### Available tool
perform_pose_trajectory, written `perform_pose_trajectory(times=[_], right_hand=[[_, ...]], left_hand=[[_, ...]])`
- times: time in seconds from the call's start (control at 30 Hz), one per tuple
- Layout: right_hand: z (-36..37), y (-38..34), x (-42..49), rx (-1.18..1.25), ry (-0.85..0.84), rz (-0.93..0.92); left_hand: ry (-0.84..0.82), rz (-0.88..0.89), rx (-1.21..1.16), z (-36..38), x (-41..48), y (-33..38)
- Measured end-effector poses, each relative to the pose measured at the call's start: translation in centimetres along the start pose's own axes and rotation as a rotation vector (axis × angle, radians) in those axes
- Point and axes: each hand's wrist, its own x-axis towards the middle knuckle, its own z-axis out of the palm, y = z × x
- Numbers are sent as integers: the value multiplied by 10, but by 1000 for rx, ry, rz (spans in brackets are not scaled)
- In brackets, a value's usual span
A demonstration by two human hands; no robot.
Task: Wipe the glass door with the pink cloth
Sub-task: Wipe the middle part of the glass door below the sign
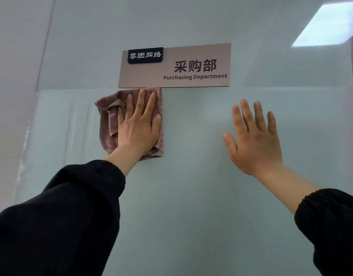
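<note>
My left hand (138,124) presses the cloth (107,132) flat on the door (191,196), fingers straight and spread, just under the left end of the sign (175,65). My right hand (255,140) is also spread and holds nothing, palm toward the glass further right. To wipe well, I think I should press evenly and make overlapping strokes down from the sign's edge, without letting the cloth bunch; I see no container here.
</note>
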Motion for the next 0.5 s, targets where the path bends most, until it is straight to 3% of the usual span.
perform_pose_trajectory(times=[0.1,0.27,0.5], right_hand=[[0,-1,1,-19,-16,-1],[-4,-3,1,-25,-45,11],[-12,-25,2,-12,-115,138]], left_hand=[[-15,25,9,1,-1,24],[-43,235,-17,2,-7,63],[2,248,-66,5,1,27]])
